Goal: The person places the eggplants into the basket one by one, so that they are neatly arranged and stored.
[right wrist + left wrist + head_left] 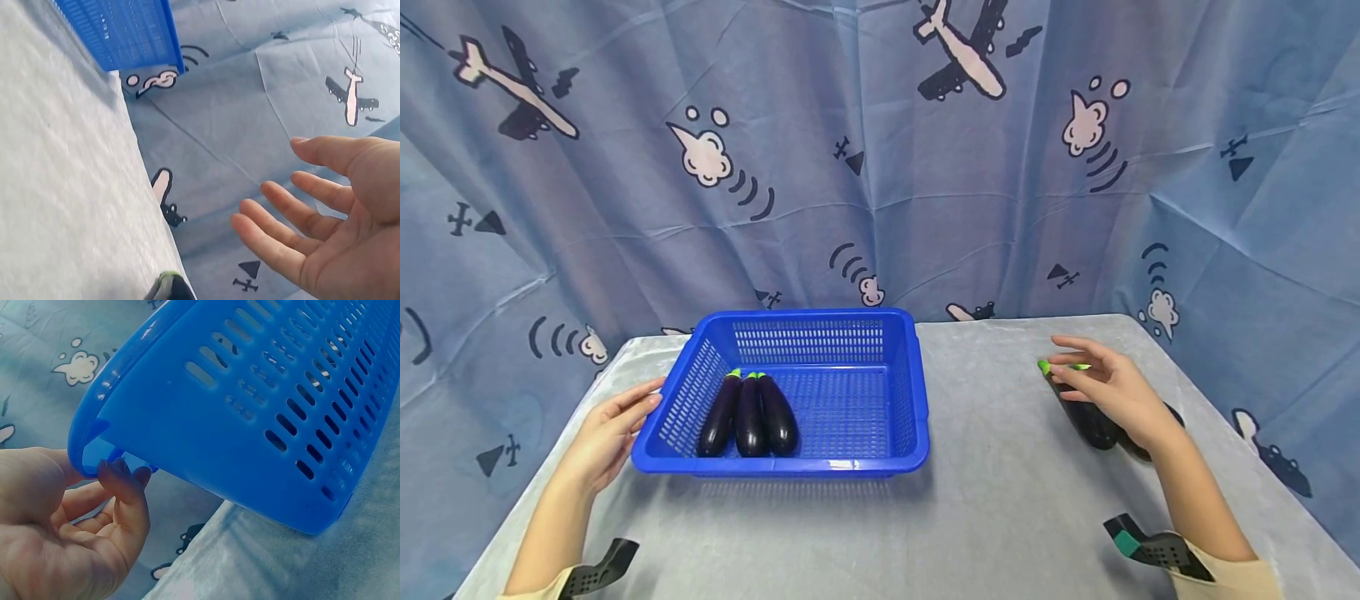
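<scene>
A blue perforated plastic basket [782, 465] stands on the table left of centre, with three dark purple eggplants [749, 421] side by side in its left half. My left hand [601, 437] grips the basket's left rim, its fingers curled at the edge in the left wrist view. At the right, my right hand [1108, 387] hovers over loose eggplants [1086, 421], fingers spread and holding nothing. The hand partly hides these eggplants, so their number is unclear. Low in the right wrist view, the green-edged top of an eggplant [169, 280] shows.
A pale grey cloth [985, 500] covers the table. Behind it and along the sides hangs a blue curtain [880, 167] printed with airplanes and clouds. Black straps with camera mounts sit on both wrists, below the hands.
</scene>
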The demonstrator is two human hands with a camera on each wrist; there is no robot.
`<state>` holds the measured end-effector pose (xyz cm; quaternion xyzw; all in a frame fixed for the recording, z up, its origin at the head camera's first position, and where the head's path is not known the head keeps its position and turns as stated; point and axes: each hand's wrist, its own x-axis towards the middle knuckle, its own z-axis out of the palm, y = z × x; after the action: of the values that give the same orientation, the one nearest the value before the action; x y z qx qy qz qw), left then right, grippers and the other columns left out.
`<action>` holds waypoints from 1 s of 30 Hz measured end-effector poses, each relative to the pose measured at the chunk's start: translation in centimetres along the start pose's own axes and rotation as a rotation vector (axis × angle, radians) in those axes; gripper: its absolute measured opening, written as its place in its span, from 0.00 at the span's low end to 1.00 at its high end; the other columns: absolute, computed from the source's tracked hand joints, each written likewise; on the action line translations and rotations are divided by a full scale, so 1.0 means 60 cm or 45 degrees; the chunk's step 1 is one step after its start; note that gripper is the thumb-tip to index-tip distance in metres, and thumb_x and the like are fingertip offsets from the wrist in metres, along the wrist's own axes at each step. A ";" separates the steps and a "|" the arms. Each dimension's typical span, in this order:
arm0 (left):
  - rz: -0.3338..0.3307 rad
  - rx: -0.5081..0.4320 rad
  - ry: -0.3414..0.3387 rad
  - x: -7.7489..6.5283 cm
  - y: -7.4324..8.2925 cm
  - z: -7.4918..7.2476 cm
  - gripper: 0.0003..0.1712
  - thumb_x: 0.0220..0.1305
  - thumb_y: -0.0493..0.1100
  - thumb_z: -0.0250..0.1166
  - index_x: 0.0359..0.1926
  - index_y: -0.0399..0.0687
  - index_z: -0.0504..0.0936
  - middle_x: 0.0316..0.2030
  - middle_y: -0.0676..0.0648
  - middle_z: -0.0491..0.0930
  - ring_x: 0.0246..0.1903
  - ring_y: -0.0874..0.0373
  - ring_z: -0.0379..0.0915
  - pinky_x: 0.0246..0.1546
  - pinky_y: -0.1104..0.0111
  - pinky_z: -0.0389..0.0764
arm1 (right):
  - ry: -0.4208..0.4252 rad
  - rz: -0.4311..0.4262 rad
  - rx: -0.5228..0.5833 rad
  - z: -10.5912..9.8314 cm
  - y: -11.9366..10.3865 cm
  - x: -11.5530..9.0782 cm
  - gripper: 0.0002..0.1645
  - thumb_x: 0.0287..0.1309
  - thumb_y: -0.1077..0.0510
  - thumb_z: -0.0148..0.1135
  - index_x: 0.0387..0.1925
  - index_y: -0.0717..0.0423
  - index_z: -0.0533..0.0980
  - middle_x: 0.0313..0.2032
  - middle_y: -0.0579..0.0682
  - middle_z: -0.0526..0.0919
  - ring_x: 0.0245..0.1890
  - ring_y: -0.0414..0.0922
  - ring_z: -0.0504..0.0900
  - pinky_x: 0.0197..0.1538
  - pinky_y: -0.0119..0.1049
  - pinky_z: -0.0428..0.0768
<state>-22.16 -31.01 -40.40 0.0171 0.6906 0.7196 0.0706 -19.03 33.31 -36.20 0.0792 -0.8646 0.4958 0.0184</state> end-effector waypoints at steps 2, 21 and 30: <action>-0.004 -0.003 0.002 0.000 0.000 0.000 0.20 0.83 0.41 0.55 0.47 0.77 0.87 0.43 0.64 0.87 0.41 0.67 0.86 0.40 0.71 0.89 | 0.013 0.012 -0.032 -0.003 0.006 0.001 0.35 0.80 0.58 0.56 0.78 0.69 0.59 0.66 0.77 0.73 0.45 0.24 0.82 0.46 0.31 0.88; -0.002 -0.011 -0.001 0.001 0.000 0.000 0.20 0.83 0.41 0.55 0.46 0.76 0.87 0.44 0.64 0.87 0.42 0.67 0.85 0.40 0.71 0.89 | 0.065 0.118 -0.260 -0.026 0.053 0.000 0.34 0.79 0.55 0.58 0.75 0.72 0.62 0.63 0.78 0.75 0.46 0.31 0.82 0.44 0.34 0.88; 0.001 -0.028 -0.001 0.002 0.000 0.000 0.20 0.83 0.40 0.55 0.46 0.75 0.87 0.43 0.64 0.87 0.41 0.67 0.86 0.40 0.71 0.89 | 0.092 0.124 -0.342 -0.031 0.070 0.000 0.33 0.78 0.55 0.59 0.72 0.73 0.65 0.59 0.76 0.78 0.42 0.32 0.81 0.39 0.28 0.84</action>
<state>-22.28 -30.97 -40.43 0.0170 0.6824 0.7273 0.0708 -19.76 36.97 -38.83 0.0161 -0.9249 0.3782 0.0357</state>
